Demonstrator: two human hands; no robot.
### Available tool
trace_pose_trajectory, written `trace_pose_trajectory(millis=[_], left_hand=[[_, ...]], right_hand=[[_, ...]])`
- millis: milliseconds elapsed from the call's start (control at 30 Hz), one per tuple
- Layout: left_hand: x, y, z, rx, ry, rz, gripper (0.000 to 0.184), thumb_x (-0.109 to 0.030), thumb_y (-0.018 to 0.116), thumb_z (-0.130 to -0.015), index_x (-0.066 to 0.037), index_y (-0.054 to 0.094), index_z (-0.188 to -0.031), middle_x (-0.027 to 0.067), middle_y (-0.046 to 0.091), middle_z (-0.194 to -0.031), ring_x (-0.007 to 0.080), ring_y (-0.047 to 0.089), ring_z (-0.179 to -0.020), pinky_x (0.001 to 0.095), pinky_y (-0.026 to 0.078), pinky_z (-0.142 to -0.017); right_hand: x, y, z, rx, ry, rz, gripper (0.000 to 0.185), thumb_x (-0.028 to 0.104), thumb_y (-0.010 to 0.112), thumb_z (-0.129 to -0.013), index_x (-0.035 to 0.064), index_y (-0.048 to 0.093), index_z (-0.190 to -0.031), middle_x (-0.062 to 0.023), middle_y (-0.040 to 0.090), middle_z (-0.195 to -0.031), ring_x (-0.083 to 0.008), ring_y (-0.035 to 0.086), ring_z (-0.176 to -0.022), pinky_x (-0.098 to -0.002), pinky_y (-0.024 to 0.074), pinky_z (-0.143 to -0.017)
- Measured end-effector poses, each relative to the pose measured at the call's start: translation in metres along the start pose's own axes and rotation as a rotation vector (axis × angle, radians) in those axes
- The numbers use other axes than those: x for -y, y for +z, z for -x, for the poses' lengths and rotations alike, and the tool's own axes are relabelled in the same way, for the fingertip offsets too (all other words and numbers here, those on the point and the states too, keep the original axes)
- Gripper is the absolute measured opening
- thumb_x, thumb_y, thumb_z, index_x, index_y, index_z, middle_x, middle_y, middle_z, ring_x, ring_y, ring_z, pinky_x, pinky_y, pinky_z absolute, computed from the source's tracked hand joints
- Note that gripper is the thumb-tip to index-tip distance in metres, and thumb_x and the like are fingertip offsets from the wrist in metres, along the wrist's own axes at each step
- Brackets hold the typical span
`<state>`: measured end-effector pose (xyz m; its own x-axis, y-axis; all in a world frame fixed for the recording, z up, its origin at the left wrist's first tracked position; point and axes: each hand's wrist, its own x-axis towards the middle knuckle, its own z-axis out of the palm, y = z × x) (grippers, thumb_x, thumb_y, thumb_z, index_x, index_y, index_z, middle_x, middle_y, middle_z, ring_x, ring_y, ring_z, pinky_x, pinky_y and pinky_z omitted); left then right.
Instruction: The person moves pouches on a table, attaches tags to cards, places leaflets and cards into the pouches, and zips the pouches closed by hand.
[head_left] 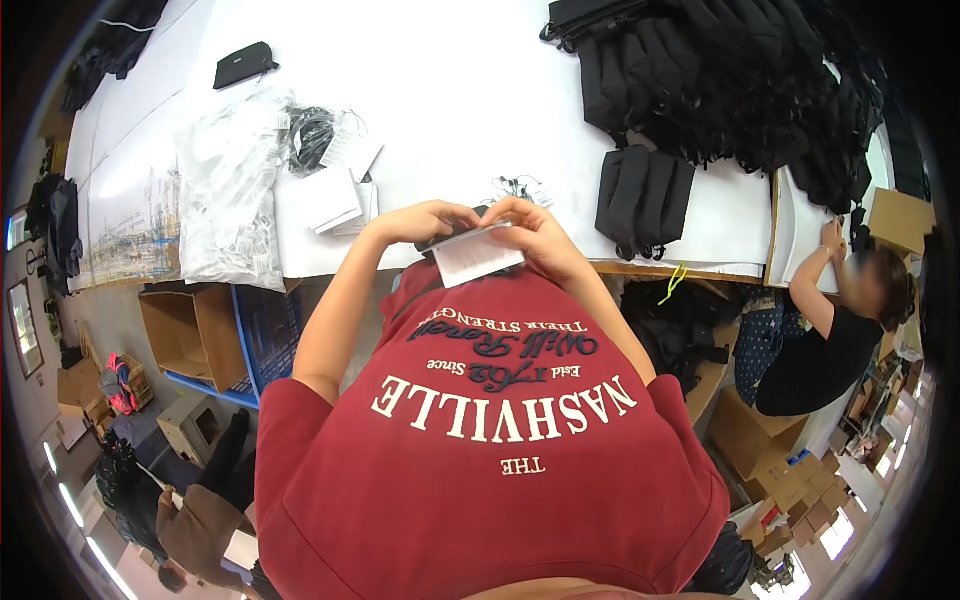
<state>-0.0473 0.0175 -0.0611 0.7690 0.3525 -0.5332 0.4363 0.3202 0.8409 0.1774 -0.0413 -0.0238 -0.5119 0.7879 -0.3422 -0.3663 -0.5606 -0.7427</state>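
In front of my chest both hands are closed at the top edge of a white paper tag (478, 257), which hangs down over the shirt. My right hand (538, 236) pinches the tag's upper right corner. The fingers of my left hand (428, 221) are bent together at a dark fabric item (436, 242) behind the tag; its shape is mostly hidden. Just beyond my hands lie small black cords with white labels (520, 188). Left of them are a stack of white cards (334, 200) and a coil of black cords (311, 137).
A clear plastic bag of labels (232, 190) and a black pouch (245, 66) lie on the white table (440, 90). Black bags (680, 80) are heaped at the right, with several smaller ones (645, 200) nearer. A co-worker (835, 330) is at the right.
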Motion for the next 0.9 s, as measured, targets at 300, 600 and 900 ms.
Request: trace_pose_trajectory(millis=[300,600,900], left_hand=[[-0.030,0.000,0.025,-0.200,-0.033,-0.365,0.042,0.000,0.045,-0.076,-0.007,0.059,-0.115,0.0088,0.058,-0.100,0.0248,0.051,-0.099,0.0311,0.042,-0.090],[0.002,-0.028,0.070,-0.125,-0.044,-0.212,0.020,-0.010,0.059,-0.079,-0.006,0.060,-0.099,0.0031,0.058,-0.097,0.0183,0.049,-0.099,0.0311,0.038,-0.092],[0.007,-0.037,0.122,-0.153,-0.108,-0.145,0.028,-0.017,0.074,-0.078,0.000,0.064,-0.098,0.0029,0.062,-0.098,0.0155,0.052,-0.098,0.0293,0.036,-0.092]], right_hand=[[0.054,0.001,0.024,-0.132,-0.275,-0.292,0.068,0.005,0.058,-0.069,0.0004,0.044,-0.135,-0.0082,0.063,-0.103,-0.0134,0.060,-0.091,-0.0261,0.0461,-0.086],[0.074,0.000,0.043,0.092,-0.371,-0.408,0.081,0.011,0.056,-0.066,-0.0046,0.031,-0.142,-0.0050,0.061,-0.072,-0.0084,0.057,-0.063,-0.0192,0.0431,-0.062],[0.072,0.006,0.035,0.210,-0.300,-0.511,0.080,0.013,0.058,-0.065,-0.0054,0.034,-0.139,-0.0033,0.057,-0.067,-0.0081,0.054,-0.060,-0.0202,0.0408,-0.057]])
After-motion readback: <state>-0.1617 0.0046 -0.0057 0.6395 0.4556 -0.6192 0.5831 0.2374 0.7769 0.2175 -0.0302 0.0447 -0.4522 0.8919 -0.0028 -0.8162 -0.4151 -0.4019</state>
